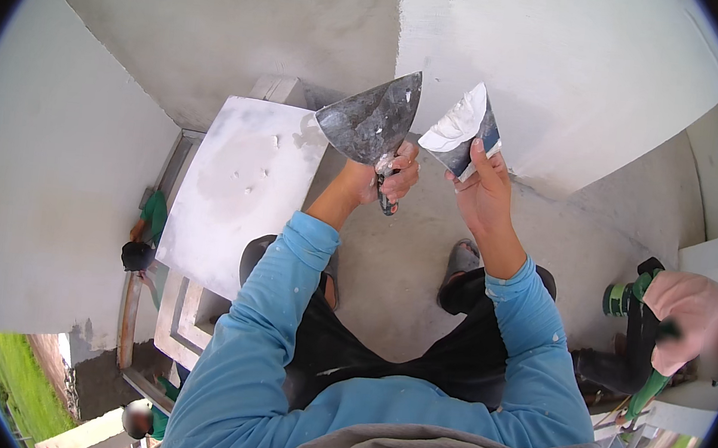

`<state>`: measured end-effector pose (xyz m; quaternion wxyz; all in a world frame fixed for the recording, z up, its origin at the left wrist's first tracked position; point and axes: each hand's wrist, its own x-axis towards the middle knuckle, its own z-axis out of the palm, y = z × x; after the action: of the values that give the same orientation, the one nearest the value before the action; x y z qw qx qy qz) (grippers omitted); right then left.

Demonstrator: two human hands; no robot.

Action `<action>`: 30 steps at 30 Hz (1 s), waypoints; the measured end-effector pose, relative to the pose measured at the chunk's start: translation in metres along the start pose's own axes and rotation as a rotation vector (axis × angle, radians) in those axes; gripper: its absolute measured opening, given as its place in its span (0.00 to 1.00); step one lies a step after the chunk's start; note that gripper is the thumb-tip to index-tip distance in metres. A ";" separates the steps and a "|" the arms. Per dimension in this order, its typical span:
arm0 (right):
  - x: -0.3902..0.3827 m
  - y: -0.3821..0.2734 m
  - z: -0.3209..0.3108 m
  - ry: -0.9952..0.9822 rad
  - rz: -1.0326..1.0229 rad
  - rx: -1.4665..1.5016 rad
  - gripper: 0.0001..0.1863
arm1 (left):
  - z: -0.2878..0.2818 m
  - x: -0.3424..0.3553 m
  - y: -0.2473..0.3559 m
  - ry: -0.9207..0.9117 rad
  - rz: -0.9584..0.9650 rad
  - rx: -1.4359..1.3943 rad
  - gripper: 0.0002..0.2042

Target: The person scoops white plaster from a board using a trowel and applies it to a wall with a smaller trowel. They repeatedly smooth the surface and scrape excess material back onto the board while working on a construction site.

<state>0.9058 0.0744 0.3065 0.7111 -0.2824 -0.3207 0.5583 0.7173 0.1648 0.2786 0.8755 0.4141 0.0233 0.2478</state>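
Observation:
My left hand (391,175) is closed round the dark handle of a wide putty knife (371,120), its broad grey blade tilted up and smeared with a little white. White paste clings to the fingers there. In my right hand (487,189), pinched between thumb and fingers, is a flat four-cornered scraper (490,133). A thick layer of white putty (460,121) covers its upper left part. Blade and scraper are close together but apart, held up before the wall (554,79).
On the left, a white board (241,187) with small putty crumbs lies on a pale block stand (186,315). A person in a pink top (687,300) is at the right by a green bucket (617,299). Other people in green (155,211) are at the left. Concrete floor (385,313) lies below.

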 end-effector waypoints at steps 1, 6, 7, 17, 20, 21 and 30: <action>-0.002 0.005 0.003 0.073 0.027 -0.007 0.12 | 0.002 -0.001 -0.003 0.020 -0.012 0.020 0.24; -0.002 0.021 -0.002 -0.012 0.051 -0.060 0.10 | 0.014 -0.004 -0.013 0.131 -0.019 0.193 0.24; -0.002 0.023 -0.004 -0.005 0.045 -0.072 0.10 | 0.010 -0.005 -0.015 0.139 -0.030 0.253 0.24; -0.013 0.010 0.020 -0.052 0.103 0.026 0.11 | -0.014 0.006 -0.013 0.689 -0.006 0.403 0.18; 0.003 -0.010 0.012 0.264 0.081 0.181 0.14 | -0.041 0.005 -0.001 0.805 0.025 0.170 0.18; 0.013 -0.016 0.004 0.247 0.064 0.169 0.16 | -0.047 0.006 0.000 0.822 0.064 0.175 0.19; 0.254 -0.183 0.108 0.149 -0.898 -1.333 0.17 | -0.037 0.023 -0.001 0.720 0.172 0.224 0.20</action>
<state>0.9778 0.2868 0.5502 0.5692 -0.5279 -0.6207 -0.1097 0.7287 0.2010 0.2574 0.7367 0.3942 0.3214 0.4457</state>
